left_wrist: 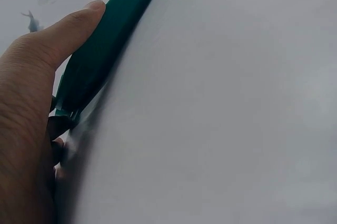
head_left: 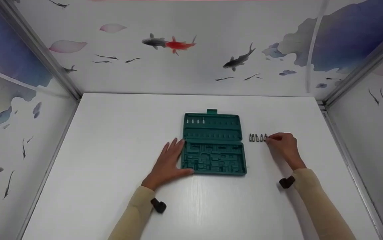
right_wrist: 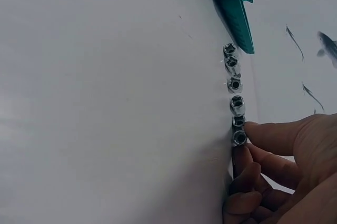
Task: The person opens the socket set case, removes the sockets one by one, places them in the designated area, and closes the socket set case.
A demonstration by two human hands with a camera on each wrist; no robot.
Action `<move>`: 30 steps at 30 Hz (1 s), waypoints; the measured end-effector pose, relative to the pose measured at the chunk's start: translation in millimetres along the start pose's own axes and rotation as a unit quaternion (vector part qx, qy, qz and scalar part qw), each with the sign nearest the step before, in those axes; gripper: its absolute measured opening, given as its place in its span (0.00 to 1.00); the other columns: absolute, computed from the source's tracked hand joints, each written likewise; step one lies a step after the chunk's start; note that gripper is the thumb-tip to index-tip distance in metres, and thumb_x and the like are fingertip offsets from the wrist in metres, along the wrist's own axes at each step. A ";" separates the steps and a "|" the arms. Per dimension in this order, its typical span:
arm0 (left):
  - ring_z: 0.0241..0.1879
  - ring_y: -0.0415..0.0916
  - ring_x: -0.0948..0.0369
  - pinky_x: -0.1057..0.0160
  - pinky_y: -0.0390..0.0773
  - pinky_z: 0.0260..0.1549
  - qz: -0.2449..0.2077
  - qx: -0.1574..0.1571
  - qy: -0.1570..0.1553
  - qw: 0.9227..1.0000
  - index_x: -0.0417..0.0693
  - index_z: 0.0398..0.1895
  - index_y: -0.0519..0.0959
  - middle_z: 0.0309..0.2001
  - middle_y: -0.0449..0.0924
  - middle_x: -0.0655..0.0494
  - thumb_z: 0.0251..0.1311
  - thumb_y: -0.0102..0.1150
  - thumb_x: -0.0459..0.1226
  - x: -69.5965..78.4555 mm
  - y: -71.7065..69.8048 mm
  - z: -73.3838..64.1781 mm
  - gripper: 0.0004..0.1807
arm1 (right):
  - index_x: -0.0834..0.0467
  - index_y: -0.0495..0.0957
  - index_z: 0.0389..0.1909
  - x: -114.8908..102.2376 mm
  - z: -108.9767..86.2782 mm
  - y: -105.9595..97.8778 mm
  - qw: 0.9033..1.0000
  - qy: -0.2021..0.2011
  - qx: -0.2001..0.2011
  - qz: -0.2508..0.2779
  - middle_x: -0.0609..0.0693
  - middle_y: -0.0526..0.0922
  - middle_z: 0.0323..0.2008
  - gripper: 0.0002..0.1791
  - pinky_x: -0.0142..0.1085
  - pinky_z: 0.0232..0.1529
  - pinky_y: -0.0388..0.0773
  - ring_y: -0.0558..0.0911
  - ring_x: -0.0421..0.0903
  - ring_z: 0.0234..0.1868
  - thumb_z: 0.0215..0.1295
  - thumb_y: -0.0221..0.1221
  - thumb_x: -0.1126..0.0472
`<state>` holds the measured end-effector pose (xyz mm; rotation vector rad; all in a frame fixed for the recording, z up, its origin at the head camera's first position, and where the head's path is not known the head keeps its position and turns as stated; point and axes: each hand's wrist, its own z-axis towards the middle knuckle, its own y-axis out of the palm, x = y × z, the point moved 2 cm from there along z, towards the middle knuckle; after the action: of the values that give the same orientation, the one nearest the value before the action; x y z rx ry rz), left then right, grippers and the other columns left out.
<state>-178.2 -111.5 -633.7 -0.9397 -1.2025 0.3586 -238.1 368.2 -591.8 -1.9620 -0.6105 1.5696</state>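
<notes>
A green plastic tool case [head_left: 213, 140] lies unfolded on the white table, its latch tab at the far side. Small silver pieces stand at the left of the top row in its far half [head_left: 224, 130]. My left hand [head_left: 167, 165] rests at the case's near left corner, fingers spread and fairly straight along the left side, thumb on the front edge. To the right of the case, several small metal sockets [head_left: 253, 137] lie in a row. With thumb and fingers, my right hand [head_left: 284, 146] pinches the end socket [right_wrist: 239, 138] of that row.
The near half of the case [head_left: 213, 159] has moulded recesses. White panels with painted fish [head_left: 239, 60] stand behind the table and at both sides, joined by metal corner posts. A dark wrist camera [head_left: 159, 205] sits on the left sleeve, another [head_left: 287, 182] on the right.
</notes>
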 end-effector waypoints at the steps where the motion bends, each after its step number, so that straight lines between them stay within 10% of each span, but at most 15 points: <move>1: 0.90 0.38 0.56 0.51 0.35 0.87 -0.002 0.000 0.000 1.000 0.54 0.93 0.47 0.90 0.47 0.56 0.60 0.66 0.76 0.3 -0.3 0.0 0.68 | 0.68 0.88 0.56 -1.2 0.1 -0.2 1.000 0.001 0.001 -0.001 0.65 0.89 0.54 0.20 0.29 0.44 0.80 0.85 0.54 0.52 0.78 0.67 0.55; 13: 0.90 0.36 0.57 0.52 0.33 0.87 -0.008 -0.004 -0.004 1.000 0.55 0.93 0.45 0.91 0.46 0.56 0.60 0.65 0.76 -0.1 0.5 -0.3 0.69 | 0.65 0.87 0.58 -51.1 -2.0 26.6 0.996 -0.087 -0.013 -0.005 0.61 0.88 0.51 0.16 0.28 0.45 0.80 0.81 0.54 0.48 0.81 0.64 0.57; 30: 0.90 0.39 0.54 0.49 0.35 0.87 -0.007 0.005 0.004 1.000 0.53 0.93 0.48 0.90 0.48 0.55 0.60 0.68 0.75 0.5 0.4 -0.7 0.68 | 0.66 0.85 0.61 -120.0 4.1 96.2 0.965 -0.239 -0.104 -0.004 0.59 0.86 0.56 0.17 0.55 0.61 0.84 0.84 0.56 0.56 0.79 0.67 0.62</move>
<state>-177.3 -111.2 -633.8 -0.9237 -1.1979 0.3487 -266.9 218.7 -569.2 -1.7134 -1.0075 2.0651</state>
